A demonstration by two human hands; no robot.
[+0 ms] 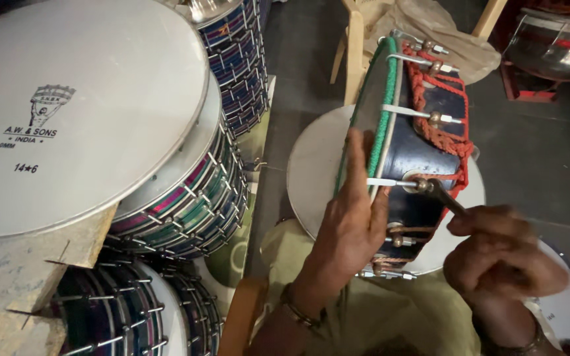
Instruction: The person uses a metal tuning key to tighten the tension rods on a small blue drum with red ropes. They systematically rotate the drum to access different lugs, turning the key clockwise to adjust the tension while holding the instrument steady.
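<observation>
A dark blue drum (407, 148) stands on its edge in front of me, with a green rim band, red braided cord and metal tension rods. My left hand (349, 227) is pressed flat against its drumhead side, fingers up, steadying it. My right hand (499, 254) is closed around a dark metal tool (444, 196) whose tip sits on a tension nut on the drum's shell. The drum rests on a flat round white drumhead (311, 171) lying under it.
At left rise stacks of drums (192, 198) with multicoloured shells and metal rods, topped by a large white drumhead (87, 105). A wooden chair (354, 53) with cloth stands behind. Another shiny drum (552, 43) is at top right. A wooden board (28, 264) lies at bottom left.
</observation>
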